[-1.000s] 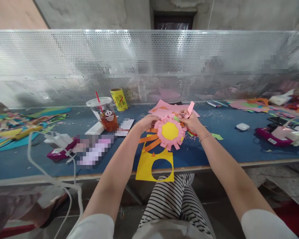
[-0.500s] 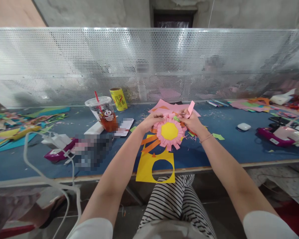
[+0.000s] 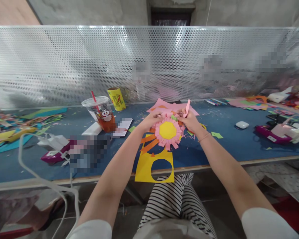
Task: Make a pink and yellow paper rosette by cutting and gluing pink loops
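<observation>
A paper flower (image 3: 167, 130) with a yellow centre and a ring of pink strip petals is held up over the table between my hands. My left hand (image 3: 149, 121) grips its upper left edge with closed fingers. At the upper right edge, the fingers of my right hand (image 3: 190, 120) are closed on a pink paper strip (image 3: 187, 107) that sticks up, and they touch the petals. Orange strips (image 3: 148, 142) lie below the flower. Under them a yellow sheet (image 3: 143, 169) with round cut-outs hangs partly over the table's front edge.
A drink cup (image 3: 102, 116) with a red straw, a yellow roll (image 3: 116, 99) and a phone (image 3: 123, 127) stand or lie at left. Pink sheets (image 3: 159, 105) lie behind my hands. Purple glue guns (image 3: 269, 135) rest at both sides. A perforated metal screen (image 3: 164, 49) closes off the back.
The view has shifted slightly. The pink strip in my right hand has tilted to a narrower, more upright angle. Both hands keep their hold at the flower's upper edge.
</observation>
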